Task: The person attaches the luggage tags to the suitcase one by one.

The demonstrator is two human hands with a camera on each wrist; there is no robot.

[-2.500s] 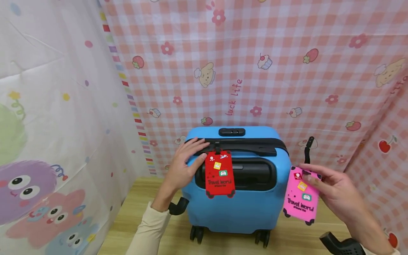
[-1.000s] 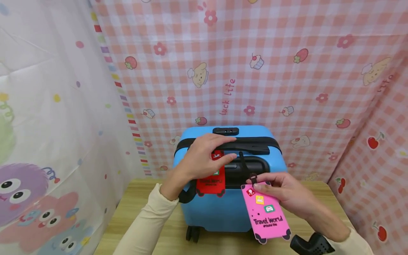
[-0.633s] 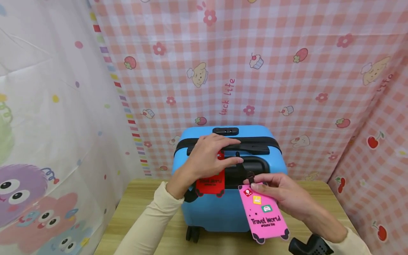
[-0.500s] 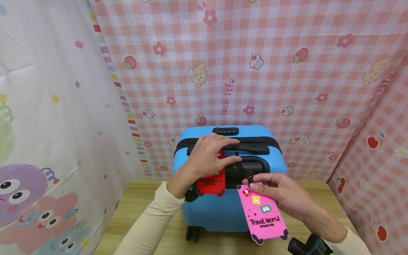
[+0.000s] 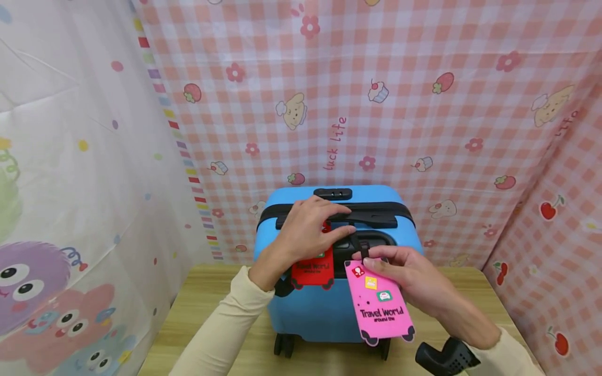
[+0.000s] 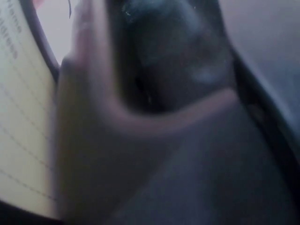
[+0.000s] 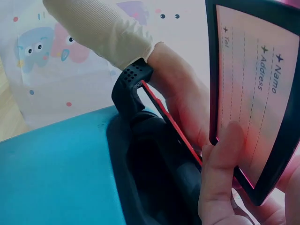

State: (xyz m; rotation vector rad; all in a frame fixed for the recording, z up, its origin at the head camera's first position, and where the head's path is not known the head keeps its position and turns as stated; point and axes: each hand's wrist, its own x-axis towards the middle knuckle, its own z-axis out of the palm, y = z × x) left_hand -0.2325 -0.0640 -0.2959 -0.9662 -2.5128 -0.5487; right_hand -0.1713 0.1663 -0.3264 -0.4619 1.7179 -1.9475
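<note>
A pink luggage tag (image 5: 378, 303) hangs tilted in front of a blue suitcase (image 5: 320, 313). My right hand (image 5: 395, 266) pinches it at the top corner, by the base of its black strap (image 5: 358, 245). The strap runs up to just under the black side handle (image 5: 371, 219). My left hand (image 5: 310, 230) reaches over that handle, index fingertip above it and thumb below, close to the strap's end; its other fingers are hidden. A red luggage tag (image 5: 312, 272) hangs from the handle, partly behind my left hand. The right wrist view shows the pink tag's lined name card (image 7: 253, 84).
The suitcase stands on a wood-grain surface (image 5: 188, 324), its wheels (image 5: 284, 344) showing. Behind it hangs a pink checked cloth (image 5: 329, 78), with a white cartoon cloth (image 5: 94, 183) on the left. Black devices (image 5: 444, 357) sit on both wrists.
My right hand brought the pink tag in from the right to the suitcase front, lately slightly up and left. Earlier, my left hand moved right along the handle, covering part of the red tag.
</note>
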